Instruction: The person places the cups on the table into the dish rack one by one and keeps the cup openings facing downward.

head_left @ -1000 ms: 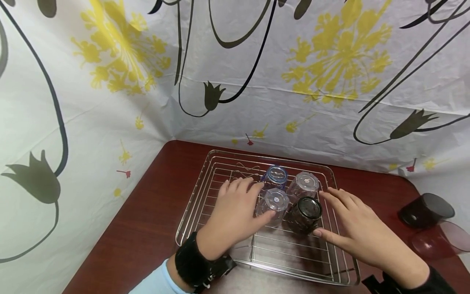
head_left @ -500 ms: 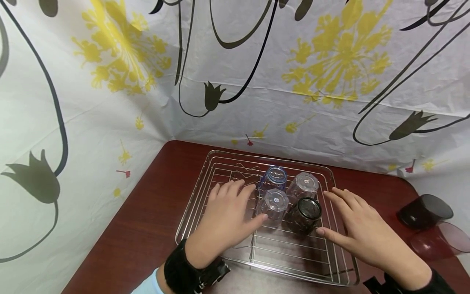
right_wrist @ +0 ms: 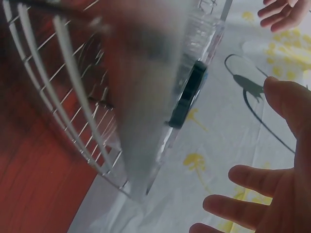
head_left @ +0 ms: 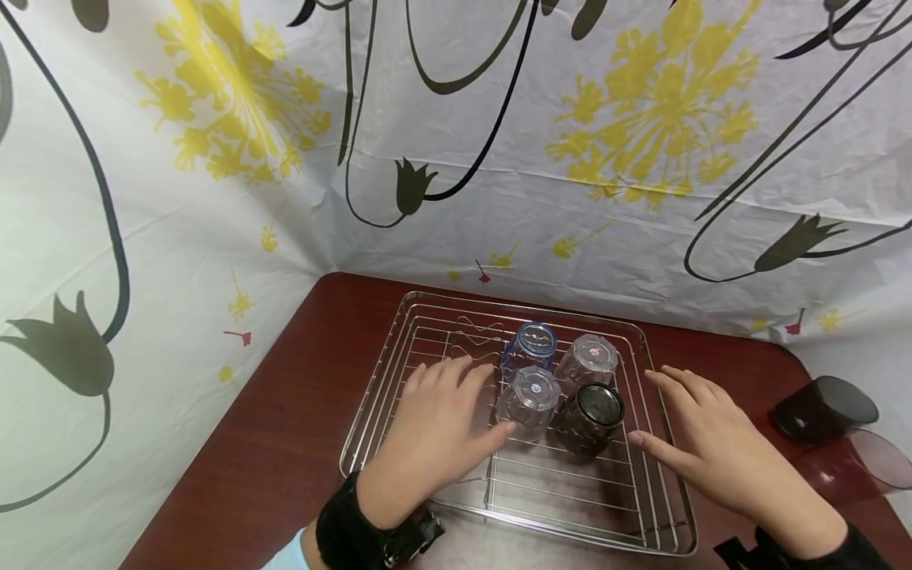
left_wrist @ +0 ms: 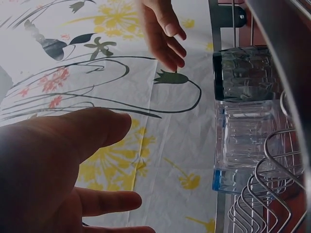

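Observation:
In the head view, upside-down glasses stand close together on a wire dish rack (head_left: 563, 495): a blue one (head_left: 529, 348) and a clear one (head_left: 591, 356) behind, another clear one (head_left: 530, 400) and a dark smoky one (head_left: 587, 423) in front. My left hand (head_left: 435, 427) hovers over the rack just left of the front clear glass, fingers spread and nothing in them. On the other side, my right hand (head_left: 720, 451) is held over the rack's right edge, thumb apart from the fingers, beside the dark glass. The left wrist view shows the dark glass (left_wrist: 245, 75) side-on.
Right of the rack, another dark glass (head_left: 808, 408) and a reddish transparent glass (head_left: 837, 467) lie tipped on the brown table (head_left: 264, 419). A patterned white cloth (head_left: 456, 229) rises behind and at the sides. Wavy wire holders (left_wrist: 265, 179) stand along the rack's left part.
My left hand has drawn back leftward from the front clear glass. The right hand has shifted right, away from the dark glass. The glasses stay where they were.

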Motion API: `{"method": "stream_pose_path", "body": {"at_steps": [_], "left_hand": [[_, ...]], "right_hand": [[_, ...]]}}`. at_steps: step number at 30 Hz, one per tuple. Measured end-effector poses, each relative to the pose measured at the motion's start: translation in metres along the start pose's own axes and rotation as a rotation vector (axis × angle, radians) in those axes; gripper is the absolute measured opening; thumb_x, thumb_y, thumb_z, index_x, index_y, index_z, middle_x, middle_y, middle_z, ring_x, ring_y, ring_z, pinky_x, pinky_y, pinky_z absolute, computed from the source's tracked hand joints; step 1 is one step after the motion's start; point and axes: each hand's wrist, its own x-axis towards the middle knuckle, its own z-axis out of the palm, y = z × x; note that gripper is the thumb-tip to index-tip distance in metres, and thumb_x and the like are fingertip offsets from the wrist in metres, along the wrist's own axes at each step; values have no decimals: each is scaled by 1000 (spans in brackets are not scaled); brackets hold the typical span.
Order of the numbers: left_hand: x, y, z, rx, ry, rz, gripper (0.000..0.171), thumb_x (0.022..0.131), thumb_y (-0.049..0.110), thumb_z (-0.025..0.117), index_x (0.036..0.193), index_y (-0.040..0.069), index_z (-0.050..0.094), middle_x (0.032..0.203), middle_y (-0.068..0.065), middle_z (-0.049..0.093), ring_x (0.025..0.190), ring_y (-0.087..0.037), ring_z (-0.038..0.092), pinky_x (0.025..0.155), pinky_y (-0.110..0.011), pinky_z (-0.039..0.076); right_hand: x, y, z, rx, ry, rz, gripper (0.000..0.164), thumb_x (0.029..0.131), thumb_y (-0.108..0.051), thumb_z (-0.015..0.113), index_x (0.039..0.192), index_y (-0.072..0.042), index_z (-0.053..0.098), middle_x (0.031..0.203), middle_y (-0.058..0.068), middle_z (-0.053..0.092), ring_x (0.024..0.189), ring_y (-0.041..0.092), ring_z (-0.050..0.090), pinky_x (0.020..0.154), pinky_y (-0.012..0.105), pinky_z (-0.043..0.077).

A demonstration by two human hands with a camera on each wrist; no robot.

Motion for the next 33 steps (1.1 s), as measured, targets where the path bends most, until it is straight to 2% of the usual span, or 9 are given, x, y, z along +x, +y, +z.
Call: {"method": "stream_pose_path", "body": {"at_steps": [7,12,23,33], "left_hand": [[-3,0,1,-27,-11,4,76,89,69,56,146,20,49,150,-9,50,138,-31,46,115,-60,31],[-4,-1,2,-34,-9,5,73,89,67,57,145,20,50,149,-8,51,137,-31,47,115,-60,32],[-4,-3,4,-33,4,0,73,89,67,58,146,21,50,148,-9,51,137,-31,47,114,-61,31],[-7,-4,4,-28,-7,-1,74,90,68,56,146,20,50,149,-9,50,136,-31,48,115,-61,31]], "right_hand": [[-4,16,2,-1,13,40,79,85,-51,75,145,-9,47,144,21,48,128,50,40,97,65,35],[-8,31,5,-1,26,56,78,85,-49,76,144,-8,47,142,23,48,126,52,40,95,65,34],[-14,61,9,-15,-30,120,78,89,-48,72,145,-2,43,141,27,45,126,54,37,97,67,30],[-20,91,13,-55,-61,181,77,91,-50,69,141,3,44,137,30,45,122,56,38,92,67,32]]}}
